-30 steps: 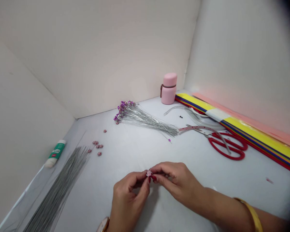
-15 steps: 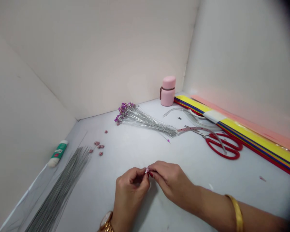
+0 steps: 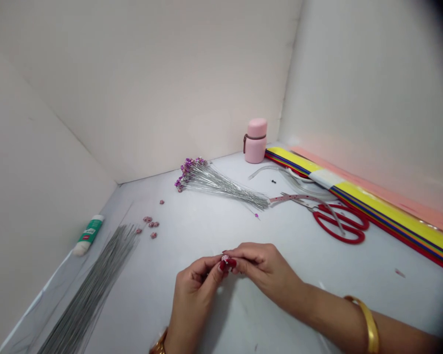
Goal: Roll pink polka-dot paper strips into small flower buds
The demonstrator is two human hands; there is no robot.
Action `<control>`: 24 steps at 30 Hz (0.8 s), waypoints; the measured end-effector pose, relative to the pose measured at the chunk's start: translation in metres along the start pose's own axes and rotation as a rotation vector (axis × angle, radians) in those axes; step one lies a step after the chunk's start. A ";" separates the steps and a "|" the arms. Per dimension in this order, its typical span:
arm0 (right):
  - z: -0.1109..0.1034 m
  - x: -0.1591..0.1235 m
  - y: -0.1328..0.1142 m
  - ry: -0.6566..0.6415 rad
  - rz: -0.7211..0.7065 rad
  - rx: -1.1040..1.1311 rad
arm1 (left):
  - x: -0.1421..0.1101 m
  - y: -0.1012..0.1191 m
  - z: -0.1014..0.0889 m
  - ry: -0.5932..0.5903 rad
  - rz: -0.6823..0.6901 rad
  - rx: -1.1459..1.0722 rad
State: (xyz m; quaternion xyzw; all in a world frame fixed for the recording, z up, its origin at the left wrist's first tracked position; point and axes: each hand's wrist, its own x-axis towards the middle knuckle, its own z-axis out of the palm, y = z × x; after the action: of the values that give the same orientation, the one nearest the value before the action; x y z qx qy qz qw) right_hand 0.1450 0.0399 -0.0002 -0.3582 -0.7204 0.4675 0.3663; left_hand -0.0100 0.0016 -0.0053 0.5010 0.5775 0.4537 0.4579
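Your left hand and right hand are both closed in a grasp, their fingertips pinching a small pink bead flower; you hold it in front of the bundle of beaded wires; loose bead flowers lie left of that bundle; red-handled scissors lie right of it.

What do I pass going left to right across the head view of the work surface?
Green-and-white glue tube → small pink flower beads → bunch of purple-beaded wires → red-handled scissors → small pink paper scrap
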 end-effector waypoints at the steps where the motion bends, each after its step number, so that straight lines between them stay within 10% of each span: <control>1: 0.000 0.000 0.001 0.007 0.010 -0.005 | 0.000 0.000 0.000 0.017 -0.003 0.022; 24: 0.006 0.000 0.005 0.005 0.045 -0.012 | -0.001 -0.001 -0.001 0.075 0.421 0.472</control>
State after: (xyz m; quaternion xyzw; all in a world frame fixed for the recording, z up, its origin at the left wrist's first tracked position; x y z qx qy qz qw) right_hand 0.1413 0.0389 -0.0070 -0.3775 -0.7141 0.4704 0.3552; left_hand -0.0113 0.0004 -0.0056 0.6848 0.5668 0.4102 0.2037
